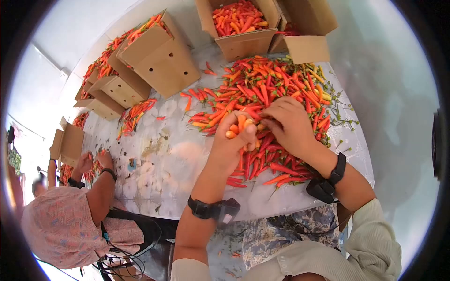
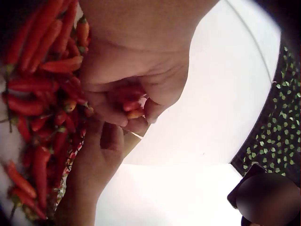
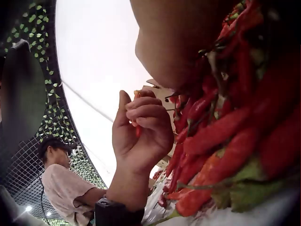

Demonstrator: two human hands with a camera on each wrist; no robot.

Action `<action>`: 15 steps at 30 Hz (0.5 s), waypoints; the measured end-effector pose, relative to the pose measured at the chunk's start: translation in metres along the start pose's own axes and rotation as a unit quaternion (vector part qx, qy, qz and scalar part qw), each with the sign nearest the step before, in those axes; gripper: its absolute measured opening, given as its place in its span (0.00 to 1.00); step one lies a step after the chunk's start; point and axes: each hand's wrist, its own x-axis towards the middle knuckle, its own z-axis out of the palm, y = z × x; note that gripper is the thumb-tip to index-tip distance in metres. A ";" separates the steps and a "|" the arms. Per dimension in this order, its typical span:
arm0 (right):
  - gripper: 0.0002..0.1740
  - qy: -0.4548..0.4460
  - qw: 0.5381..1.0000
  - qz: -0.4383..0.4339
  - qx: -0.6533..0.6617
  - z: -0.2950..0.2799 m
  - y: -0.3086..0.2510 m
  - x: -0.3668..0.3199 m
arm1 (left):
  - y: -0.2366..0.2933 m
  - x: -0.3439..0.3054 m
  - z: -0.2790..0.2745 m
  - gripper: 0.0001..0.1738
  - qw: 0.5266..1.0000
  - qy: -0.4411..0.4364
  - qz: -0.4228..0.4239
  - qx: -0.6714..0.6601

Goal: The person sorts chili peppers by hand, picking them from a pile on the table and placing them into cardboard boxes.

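My left hand (image 1: 234, 138) curls round several orange and red chili peppers (image 1: 241, 122), their rounded ends showing between thumb and fingers. In the right wrist view, the fingers of this left hand (image 3: 143, 117) fold over them. Close beside it on the right, my right hand (image 1: 290, 126) is bent inward, thumb and fingertips right at the held peppers. I cannot tell whether these fingertips pinch anything. Below both hands spreads a large pile of red and orange chili peppers (image 1: 281, 161), many with green stems.
Cardboard boxes of peppers (image 1: 161, 65) stand along the table's far side, another box (image 1: 248, 42) behind the pile. Loose green stems (image 1: 344, 122) lie at the right edge. On the left, another person (image 1: 84, 220) works at the same table (image 1: 164, 187) over smaller piles.
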 end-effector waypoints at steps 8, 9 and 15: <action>0.09 0.157 0.987 -0.015 0.026 -0.015 -0.013 -0.004 | -0.002 -0.002 0.006 0.11 0.999 -0.007 -0.017 -0.037; 0.09 0.161 0.986 -0.027 0.032 -0.018 -0.017 -0.004 | -0.003 -0.001 0.009 0.11 1.000 0.022 -0.007 -0.017; 0.11 0.098 0.993 -0.059 0.040 -0.015 -0.025 -0.011 | -0.002 -0.004 0.023 0.12 0.996 0.085 0.005 0.027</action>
